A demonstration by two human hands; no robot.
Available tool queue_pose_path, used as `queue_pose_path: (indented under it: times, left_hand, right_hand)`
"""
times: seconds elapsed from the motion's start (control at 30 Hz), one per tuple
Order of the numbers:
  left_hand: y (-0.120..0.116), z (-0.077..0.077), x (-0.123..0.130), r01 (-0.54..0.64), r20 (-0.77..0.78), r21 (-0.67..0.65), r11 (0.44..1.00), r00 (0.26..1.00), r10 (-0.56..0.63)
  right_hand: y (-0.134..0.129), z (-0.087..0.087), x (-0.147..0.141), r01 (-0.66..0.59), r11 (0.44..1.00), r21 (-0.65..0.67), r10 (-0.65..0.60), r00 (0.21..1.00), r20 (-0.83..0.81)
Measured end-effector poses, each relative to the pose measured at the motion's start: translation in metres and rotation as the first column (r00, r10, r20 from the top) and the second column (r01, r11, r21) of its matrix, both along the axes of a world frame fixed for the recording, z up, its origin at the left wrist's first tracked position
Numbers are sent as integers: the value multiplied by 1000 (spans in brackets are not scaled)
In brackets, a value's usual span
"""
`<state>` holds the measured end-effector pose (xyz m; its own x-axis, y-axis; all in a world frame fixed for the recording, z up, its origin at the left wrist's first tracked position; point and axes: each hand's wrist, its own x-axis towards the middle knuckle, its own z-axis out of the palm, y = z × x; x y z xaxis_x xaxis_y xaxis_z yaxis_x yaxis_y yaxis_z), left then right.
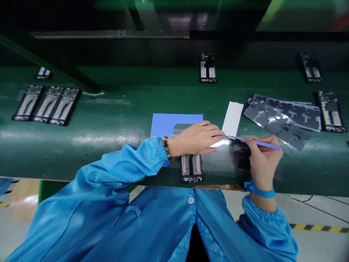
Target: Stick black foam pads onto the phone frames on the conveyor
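Observation:
My right hand (263, 156) grips blue-violet tweezers (261, 144), their tip pointing left. The tip meets the fingertips of my left hand (197, 139), whose fingers are bent with the thumb below. Between those fingers and thumb appears the bright edge of a clear film sheet (220, 163), which spreads toward my right hand and carries dark patches; glare blurs it. Under my left wrist lies an opened phone body (191, 169), its upper part hidden. Behind the left hand are a blue sheet (169, 122) and a grey sheet (181, 127). A white paper strip (232, 118) lies just beyond the fingertips.
Several film sheets with dark cut-out stickers (286, 116) overlap at the right, beside a phone body (331, 111). Three phone bodies (47, 104) lie at the left. More sit farther back, including one phone body (207, 68). A green post (51, 58) stands back left.

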<state>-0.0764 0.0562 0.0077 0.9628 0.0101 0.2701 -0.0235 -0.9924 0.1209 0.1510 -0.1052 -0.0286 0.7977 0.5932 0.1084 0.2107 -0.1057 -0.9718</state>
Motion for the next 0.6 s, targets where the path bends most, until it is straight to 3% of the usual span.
queue_pose_path:
  times: [0.1, 0.27, 0.47, 0.6]
  left_hand:
    - [5, -6, 15, 15, -56, -32, 999, 998, -17]
    - [9, -15, 19, 40, -99, -74, 996, 994, -48]
    - [8, -15, 21, 37, -56, -107, 994, 998, -43]
    - [7, -15, 25, 27, -88, -91, 996, 996, -35]
  right_hand:
    - [-1, -2, -1, -9, 1000, 14, 9, 1000, 0]
    - [-1, 0, -5, -30, 999, 33, 30, 999, -14]
    - [0, 1, -7, -54, 999, 2, 54, 998, -32]
    - [0, 5, -5, -28, 997, 74, 35, 995, -97]
